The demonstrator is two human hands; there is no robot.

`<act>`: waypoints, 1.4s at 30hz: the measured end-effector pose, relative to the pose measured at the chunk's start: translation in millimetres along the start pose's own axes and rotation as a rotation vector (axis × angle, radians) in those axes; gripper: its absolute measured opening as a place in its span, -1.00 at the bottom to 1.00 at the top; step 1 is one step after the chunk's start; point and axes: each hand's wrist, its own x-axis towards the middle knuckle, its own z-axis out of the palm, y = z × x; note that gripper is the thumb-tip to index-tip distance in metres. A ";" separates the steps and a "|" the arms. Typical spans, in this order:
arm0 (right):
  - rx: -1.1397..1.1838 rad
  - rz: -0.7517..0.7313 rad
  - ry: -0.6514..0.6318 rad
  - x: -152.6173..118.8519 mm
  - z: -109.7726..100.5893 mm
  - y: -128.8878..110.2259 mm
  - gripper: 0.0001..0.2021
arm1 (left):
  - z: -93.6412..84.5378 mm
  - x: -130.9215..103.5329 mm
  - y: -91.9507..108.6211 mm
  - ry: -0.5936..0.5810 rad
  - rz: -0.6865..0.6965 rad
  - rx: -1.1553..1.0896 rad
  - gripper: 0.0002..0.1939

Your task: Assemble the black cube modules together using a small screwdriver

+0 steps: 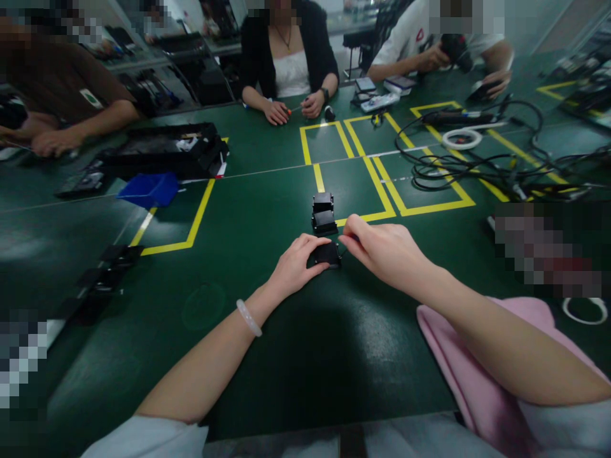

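A small black box-shaped part (327,254) lies on the green table, gripped between the thumb and fingers of my left hand (298,264). At its right side is my right hand (382,248), closed in a pinch on a thin dark tool, perhaps a small screwdriver, whose tip meets the part's right edge. Most of that tool is hidden by my fingers. Just beyond my hands, two similar black parts (324,222) stand in a row, one behind the other.
Left, a blue tray (149,189) sits by a black bin (165,149); more black parts (102,280) lie nearer. Coiled black cables (443,168) and a white tape roll (461,138) spread right. Pink cloth (477,343) lies under my right forearm. Several people sit across the table.
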 end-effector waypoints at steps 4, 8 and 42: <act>0.056 -0.014 0.050 -0.1 1.7 0.5 -0.80 | 0.3 -0.2 -0.1 0.000 0.001 -0.004 -0.57; 0.063 -0.030 0.025 0.3 1.3 1.0 -0.77 | 0.3 -0.3 0.0 0.004 0.000 -0.005 -0.58; 0.052 -0.022 0.003 -0.1 0.3 -0.1 -0.74 | 0.5 -0.6 -0.4 0.012 0.010 -0.006 -0.59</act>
